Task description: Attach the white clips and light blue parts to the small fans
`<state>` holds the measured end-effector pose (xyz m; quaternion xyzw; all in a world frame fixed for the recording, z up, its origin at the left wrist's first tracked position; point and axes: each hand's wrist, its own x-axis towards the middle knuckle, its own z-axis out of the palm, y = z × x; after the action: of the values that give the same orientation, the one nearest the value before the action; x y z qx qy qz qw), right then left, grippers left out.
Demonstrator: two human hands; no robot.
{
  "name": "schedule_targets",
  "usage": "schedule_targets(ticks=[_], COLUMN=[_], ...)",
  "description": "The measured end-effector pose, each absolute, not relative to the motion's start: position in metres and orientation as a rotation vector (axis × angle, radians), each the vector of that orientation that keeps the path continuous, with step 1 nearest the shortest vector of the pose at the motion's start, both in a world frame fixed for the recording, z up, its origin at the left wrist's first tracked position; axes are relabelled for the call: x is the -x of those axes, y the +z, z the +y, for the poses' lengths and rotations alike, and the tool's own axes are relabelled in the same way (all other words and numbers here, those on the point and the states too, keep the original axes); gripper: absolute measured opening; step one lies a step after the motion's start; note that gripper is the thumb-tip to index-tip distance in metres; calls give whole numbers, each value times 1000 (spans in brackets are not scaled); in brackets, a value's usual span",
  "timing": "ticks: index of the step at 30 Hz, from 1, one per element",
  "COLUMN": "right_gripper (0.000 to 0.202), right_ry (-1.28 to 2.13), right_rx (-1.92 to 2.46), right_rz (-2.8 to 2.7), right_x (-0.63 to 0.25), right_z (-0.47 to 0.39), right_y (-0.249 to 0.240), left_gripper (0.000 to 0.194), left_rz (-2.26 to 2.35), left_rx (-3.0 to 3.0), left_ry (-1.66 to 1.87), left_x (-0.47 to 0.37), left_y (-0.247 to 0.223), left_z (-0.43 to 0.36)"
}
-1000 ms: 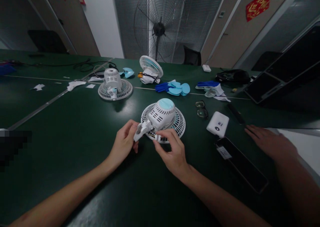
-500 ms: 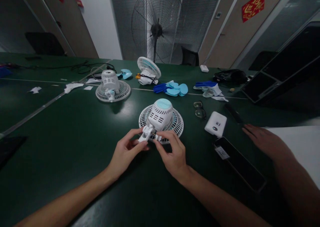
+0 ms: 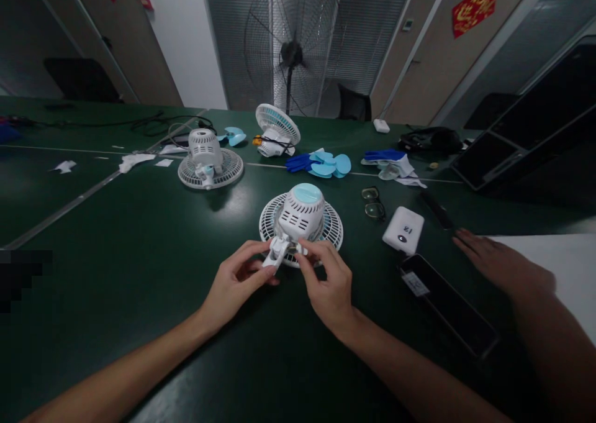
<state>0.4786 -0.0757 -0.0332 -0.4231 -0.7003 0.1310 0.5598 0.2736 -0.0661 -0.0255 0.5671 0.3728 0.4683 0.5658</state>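
Note:
A small white fan (image 3: 302,218) with a light-blue cap lies grille-down on the green table in front of me. My left hand (image 3: 235,283) is closed, thumb and fingers pinching the white clip bracket (image 3: 278,249) at the fan's near side. On the bracket's right, my right hand (image 3: 329,286) pinches a small white piece (image 3: 303,250) between thumb and forefinger. A bit of metal shows between that piece and the bracket. The fingertips partly hide the piece, so its exact kind is unclear.
Another person's hand (image 3: 505,264) rests at the right beside a white sheet (image 3: 559,261). Near it lie a white power bank (image 3: 404,230), a black phone-like slab (image 3: 451,308) and glasses (image 3: 374,202). Farther back are two more fans (image 3: 205,153), blue blades (image 3: 326,164) and gloves (image 3: 391,164).
Both hands and the bracket have shifted slightly right. My right hand has turned a little, with its fingertips still on the small white piece.

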Motion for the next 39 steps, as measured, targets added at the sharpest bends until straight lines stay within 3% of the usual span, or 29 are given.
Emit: schedule_targets(ticks=[8,15,22,32,39], right_gripper=[24,37,29,6,27], right_ry=[395,379,307,776,682], right_rx=[1009,946,983,1028,966], right_rz=[-1706,-1749,-1672,-1321,-1573], right_x=[-477,-477,-478,-477,-477], right_z=[-76,-75,-74,-71,-76], right_y=[-34,-33,-31,-47,-33], left_gripper=[40,39,36,36,23], left_rz=[895,901,906,960,1178], left_rx=[-1412,-1434,-1466,-1675,-1880], left_ry=[1077,1087,1097,1035,1174], left_x=[-275,-273,-275,-277,-274], left_y=[-26,-28,-30,-29,-19], left_z=[-69,-66,-67,-72,-70])
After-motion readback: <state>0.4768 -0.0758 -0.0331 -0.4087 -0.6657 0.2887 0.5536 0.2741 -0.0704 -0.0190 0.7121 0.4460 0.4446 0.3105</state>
